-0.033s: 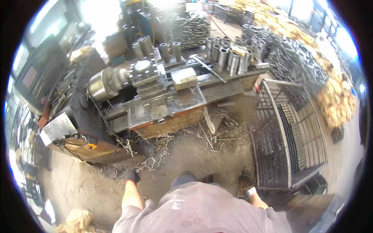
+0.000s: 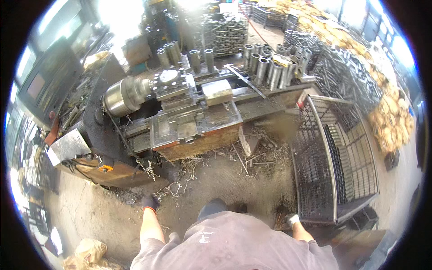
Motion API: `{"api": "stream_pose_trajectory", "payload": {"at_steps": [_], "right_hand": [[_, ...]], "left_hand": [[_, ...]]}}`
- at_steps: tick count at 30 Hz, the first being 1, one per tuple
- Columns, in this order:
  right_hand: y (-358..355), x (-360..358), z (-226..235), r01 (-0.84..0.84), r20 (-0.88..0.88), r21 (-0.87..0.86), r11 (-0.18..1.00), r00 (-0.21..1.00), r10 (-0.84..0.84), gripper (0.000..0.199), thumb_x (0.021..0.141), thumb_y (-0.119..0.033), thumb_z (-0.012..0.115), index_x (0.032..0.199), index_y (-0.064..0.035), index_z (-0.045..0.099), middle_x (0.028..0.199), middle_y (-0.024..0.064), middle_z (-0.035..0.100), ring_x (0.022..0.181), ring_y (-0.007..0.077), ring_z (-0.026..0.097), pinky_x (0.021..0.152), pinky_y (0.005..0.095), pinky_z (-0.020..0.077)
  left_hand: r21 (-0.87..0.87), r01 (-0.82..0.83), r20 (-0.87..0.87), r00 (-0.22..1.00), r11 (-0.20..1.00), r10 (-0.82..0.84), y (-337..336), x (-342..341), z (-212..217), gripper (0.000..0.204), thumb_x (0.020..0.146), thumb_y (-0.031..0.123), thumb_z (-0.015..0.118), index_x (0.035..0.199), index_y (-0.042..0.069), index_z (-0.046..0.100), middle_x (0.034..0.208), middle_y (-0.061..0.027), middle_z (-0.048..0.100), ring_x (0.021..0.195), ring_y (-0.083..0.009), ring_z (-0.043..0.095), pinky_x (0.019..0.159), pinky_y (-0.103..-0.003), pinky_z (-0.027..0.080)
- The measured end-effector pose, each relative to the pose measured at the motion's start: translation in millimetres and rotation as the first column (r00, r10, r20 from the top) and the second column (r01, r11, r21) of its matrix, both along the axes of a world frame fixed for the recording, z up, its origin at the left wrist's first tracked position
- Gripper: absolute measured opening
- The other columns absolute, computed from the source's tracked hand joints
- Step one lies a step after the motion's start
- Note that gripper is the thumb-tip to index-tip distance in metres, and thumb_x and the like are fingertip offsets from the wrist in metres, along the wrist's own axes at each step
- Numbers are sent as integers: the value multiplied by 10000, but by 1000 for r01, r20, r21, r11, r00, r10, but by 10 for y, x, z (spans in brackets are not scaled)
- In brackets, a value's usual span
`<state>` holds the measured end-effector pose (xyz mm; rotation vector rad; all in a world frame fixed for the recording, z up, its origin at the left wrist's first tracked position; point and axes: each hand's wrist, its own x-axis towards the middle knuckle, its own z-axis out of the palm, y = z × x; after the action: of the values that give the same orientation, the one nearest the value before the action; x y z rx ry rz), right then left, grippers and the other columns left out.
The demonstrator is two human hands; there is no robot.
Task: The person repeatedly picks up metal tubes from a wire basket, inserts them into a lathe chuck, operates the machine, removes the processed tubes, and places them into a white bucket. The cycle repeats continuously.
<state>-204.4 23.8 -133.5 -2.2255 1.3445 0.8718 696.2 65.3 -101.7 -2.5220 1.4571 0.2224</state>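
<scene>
My left hand, in a dark glove with a red-orange cuff, hangs low above the floor, near curled metal shavings. Its fingers are too small and dark to read. My right hand wears a glove that looks pale on the back, and hangs beside the lower corner of a wire-mesh cage; its fingers are hard to make out. In front of me stands a lathe with a round steel chuck and a tool post. A caliper-like measuring tool lies across the lathe bed.
Steel tubes stand upright at the bed's right end, and more stand behind the tool post. A control panel rises at left. Stacked metal parts and filled sacks line the right. Loose rods lie on the floor.
The view has shifted slightly, so the lathe and cage sit a little lower and further right. Both hands stay low at my sides.
</scene>
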Motion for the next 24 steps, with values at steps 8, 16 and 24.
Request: {"api": "stream_pose_trajectory", "payload": {"at_steps": [8,16,24], "right_hand": [[-2180,470,383,835,498,46,548,457,-737,227,864,-220,708,894,-13,796,816,123,792,640,219,722,595,382,580],[-2706,2102,1075,655,360,340,674,572,-737,289,915,-230,713,1071,-6,806,887,105,806,725,241,767,668,405,607],[-2845,1843,809,-254,296,-158,954,910,291,192,858,-287,740,965,-130,763,837,101,752,762,285,754,733,415,609]], "left_hand": [[-523,-851,-683,385,-48,620,-580,1175,1282,595,1097,501,506,1511,75,543,1429,-198,661,1258,-408,658,1036,-495,514],[-682,-724,-597,635,108,490,-507,1669,1259,638,1104,531,483,1524,56,560,1363,-202,692,1115,-349,706,934,-439,567],[87,-986,-877,-6,-146,-481,-635,1572,1396,487,1096,481,438,1284,96,668,1164,-109,665,920,-235,624,799,-401,531]]}}
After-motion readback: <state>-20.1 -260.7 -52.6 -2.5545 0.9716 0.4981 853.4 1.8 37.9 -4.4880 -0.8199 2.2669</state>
